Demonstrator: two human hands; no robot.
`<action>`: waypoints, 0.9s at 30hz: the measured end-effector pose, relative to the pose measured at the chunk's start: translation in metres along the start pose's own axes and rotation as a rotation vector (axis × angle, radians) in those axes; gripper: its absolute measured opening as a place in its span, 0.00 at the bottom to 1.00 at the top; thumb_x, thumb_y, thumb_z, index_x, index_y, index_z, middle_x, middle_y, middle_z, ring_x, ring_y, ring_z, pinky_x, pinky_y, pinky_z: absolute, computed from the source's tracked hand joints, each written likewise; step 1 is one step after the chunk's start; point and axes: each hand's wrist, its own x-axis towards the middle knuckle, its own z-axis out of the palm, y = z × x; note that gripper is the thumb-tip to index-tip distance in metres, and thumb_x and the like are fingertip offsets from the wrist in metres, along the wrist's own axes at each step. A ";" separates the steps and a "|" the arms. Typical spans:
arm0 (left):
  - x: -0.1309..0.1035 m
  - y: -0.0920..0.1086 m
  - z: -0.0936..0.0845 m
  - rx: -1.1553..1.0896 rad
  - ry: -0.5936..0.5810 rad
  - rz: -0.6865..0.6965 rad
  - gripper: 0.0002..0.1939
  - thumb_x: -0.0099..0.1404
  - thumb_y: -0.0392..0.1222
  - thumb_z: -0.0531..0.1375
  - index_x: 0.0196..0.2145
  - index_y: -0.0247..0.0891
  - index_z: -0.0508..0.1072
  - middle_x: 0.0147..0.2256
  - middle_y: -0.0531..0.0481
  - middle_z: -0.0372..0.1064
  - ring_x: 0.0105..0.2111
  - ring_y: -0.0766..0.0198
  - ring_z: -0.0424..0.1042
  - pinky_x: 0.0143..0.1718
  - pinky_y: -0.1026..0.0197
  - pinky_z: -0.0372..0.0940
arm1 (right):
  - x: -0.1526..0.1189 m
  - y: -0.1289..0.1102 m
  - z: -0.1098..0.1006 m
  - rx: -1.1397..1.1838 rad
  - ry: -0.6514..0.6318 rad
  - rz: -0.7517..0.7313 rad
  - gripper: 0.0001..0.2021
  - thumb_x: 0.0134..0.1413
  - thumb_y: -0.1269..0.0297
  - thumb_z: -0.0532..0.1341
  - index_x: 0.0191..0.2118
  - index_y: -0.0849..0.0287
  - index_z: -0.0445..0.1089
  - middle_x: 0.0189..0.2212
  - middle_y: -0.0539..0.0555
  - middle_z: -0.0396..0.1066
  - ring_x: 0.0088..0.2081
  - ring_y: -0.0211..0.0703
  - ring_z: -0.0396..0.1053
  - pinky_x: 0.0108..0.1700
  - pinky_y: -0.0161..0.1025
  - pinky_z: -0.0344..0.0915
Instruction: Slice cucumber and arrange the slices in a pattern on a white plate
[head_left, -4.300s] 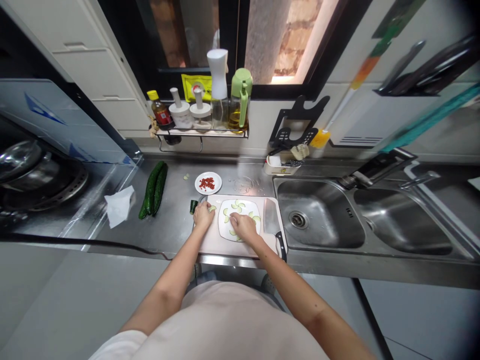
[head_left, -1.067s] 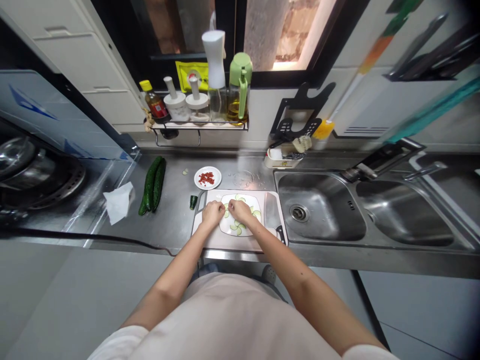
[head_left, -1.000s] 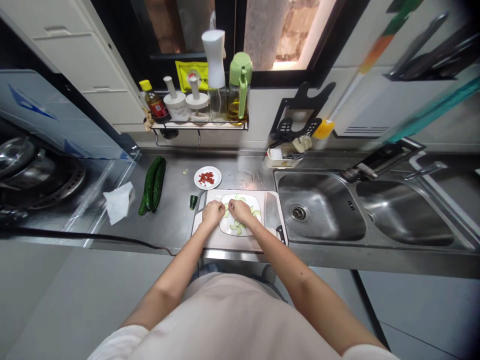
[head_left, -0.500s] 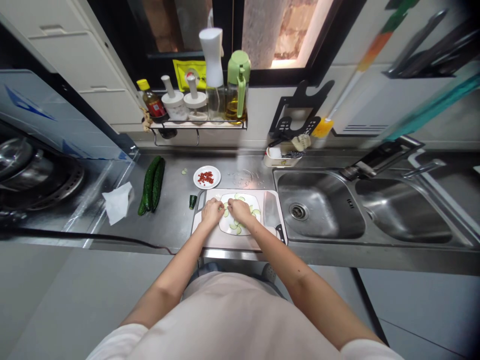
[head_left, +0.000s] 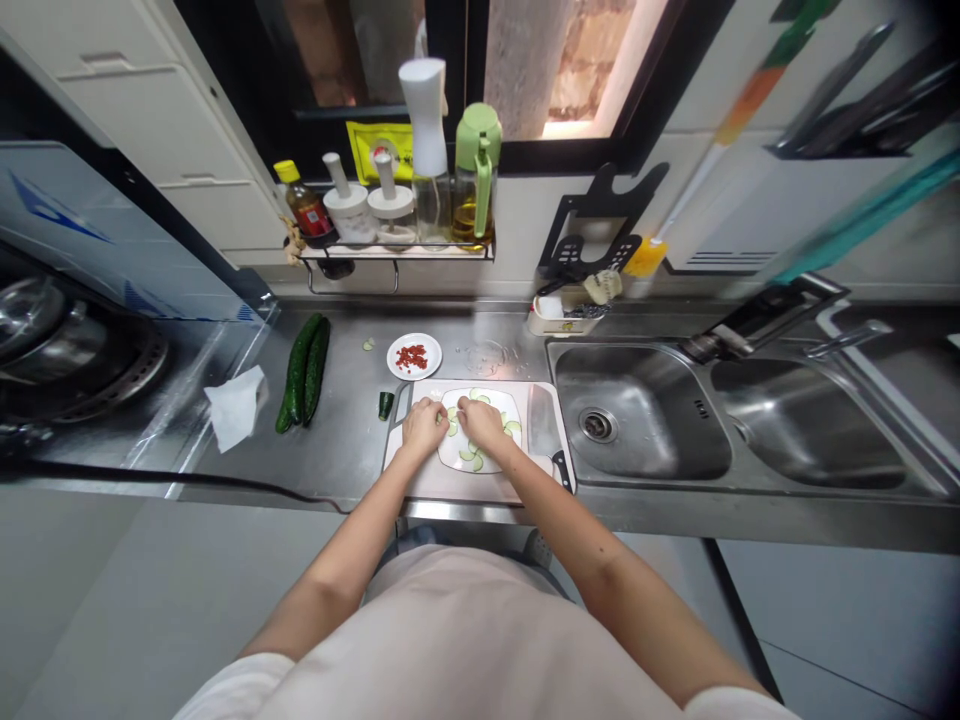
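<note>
While held close together over the white plate (head_left: 453, 457), left hand (head_left: 424, 426) at its left edge, right hand (head_left: 483, 421) above its upper-left part. Left grip: fingers gathered beside pale green slices (head_left: 472, 457); cannot tell whether pinching one. Right grip: fingers bent toward the plate, tips hidden; cannot tell whether pressed together. Slices on the plate, in small curved clusters near its rim. Beneath the plate, a pale cutting board (head_left: 450, 488) on the steel surface (head_left: 337, 455). Right of the plate, on the board, a broad-bladed knife (head_left: 541, 422). Just off the board's left end, a dark green stub (head_left: 385, 405). Farther left, white paper (head_left: 235, 408) near two cucumbers (head_left: 297, 372), side by side. Well right, a double sink (head_left: 652, 430). Just beyond the board, a small dish (head_left: 394, 368) of chopped red bits (head_left: 412, 356). Farthest, a rack (head_left: 397, 252) of jars and bottles, below a dark-framed window (head_left: 475, 60).
</note>
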 end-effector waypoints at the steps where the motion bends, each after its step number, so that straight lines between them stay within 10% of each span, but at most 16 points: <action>1: 0.000 -0.001 0.000 -0.011 0.010 -0.008 0.07 0.61 0.41 0.56 0.36 0.42 0.73 0.41 0.46 0.66 0.45 0.57 0.65 0.41 0.60 0.60 | 0.000 0.001 -0.001 0.003 0.008 0.012 0.12 0.63 0.62 0.49 0.48 0.56 0.64 0.41 0.57 0.73 0.44 0.45 0.68 0.39 0.36 0.57; 27: 0.006 -0.001 0.008 -0.067 -0.011 -0.175 0.16 0.57 0.51 0.62 0.40 0.42 0.68 0.43 0.46 0.62 0.44 0.57 0.66 0.41 0.60 0.60 | -0.002 0.012 0.003 -0.077 -0.024 0.085 0.14 0.62 0.57 0.53 0.48 0.59 0.66 0.41 0.61 0.73 0.43 0.47 0.70 0.40 0.37 0.59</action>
